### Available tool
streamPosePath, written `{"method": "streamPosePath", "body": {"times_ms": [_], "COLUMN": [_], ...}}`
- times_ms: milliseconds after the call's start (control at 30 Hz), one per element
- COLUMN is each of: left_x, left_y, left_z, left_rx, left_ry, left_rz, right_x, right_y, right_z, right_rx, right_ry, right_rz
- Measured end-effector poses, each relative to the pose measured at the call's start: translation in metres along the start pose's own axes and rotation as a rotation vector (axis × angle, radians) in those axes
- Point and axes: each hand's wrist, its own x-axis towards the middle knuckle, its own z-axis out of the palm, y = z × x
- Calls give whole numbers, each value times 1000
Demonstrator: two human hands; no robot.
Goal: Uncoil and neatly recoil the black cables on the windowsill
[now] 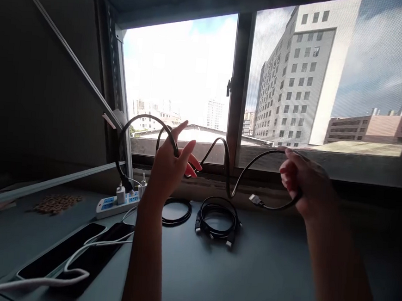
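Observation:
A long black cable [227,164] hangs in loose bends between my two hands, in front of the window. My left hand [172,164] has it running through the crook beside the thumb, with the fingers spread. One end loops out left and drops to a black plug [126,183] in front of the power strip; whether it touches the strip I cannot tell. The fingers of my right hand [298,176] are curled closed around the cable. Below that hand, the other end sticks out leftward with a flat metal plug [255,200].
Coiled black cables [217,233] lie on the grey desk [264,276], with another coil [177,222] beside them. At left are a white power strip [118,205], two dark phone-like slabs [62,251], white cords [74,256] and a brown pile [55,204]. Metal shelf bars [52,183] cross the left side.

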Motion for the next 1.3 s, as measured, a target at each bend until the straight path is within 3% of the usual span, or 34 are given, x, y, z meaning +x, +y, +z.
{"method": "streamPosePath", "body": {"times_ms": [167, 300, 400, 467, 533, 600, 800, 1000, 1133, 1300], "left_x": [3, 5, 7, 6, 4, 1, 3, 3, -2, -8], "left_y": [-12, -16, -13, -7, 1, 6, -3, -3, 6, 15], "left_z": [-14, -13, -6, -2, 2, 4, 7, 23, 35, 45], "left_rx": [138, 176, 108, 15, -66, -90, 26, 12, -27, -99], "left_ry": [130, 171, 160, 123, 81, 67, 98, 103, 209, 324], "left_rz": [16, -45, -120, -145, -147, -145, -208, -212, -136, 22], "right_x": [-9, -16, -15, -10, -2, 5, 2, -9, -8, -7], "right_y": [-10, -23, -28, -26, -20, -13, -4, -3, 2, 10], "right_z": [-13, -16, -16, -18, -19, -19, -13, -3, 4, 7], "right_rx": [-343, -257, 56, 205, 211, 141, 80, -298, -460, -489], "right_ry": [219, 245, 139, -70, -275, -359, -377, -319, -268, -230], "right_rz": [-165, -152, -53, 32, 63, 55, 126, 76, 12, -37]}}
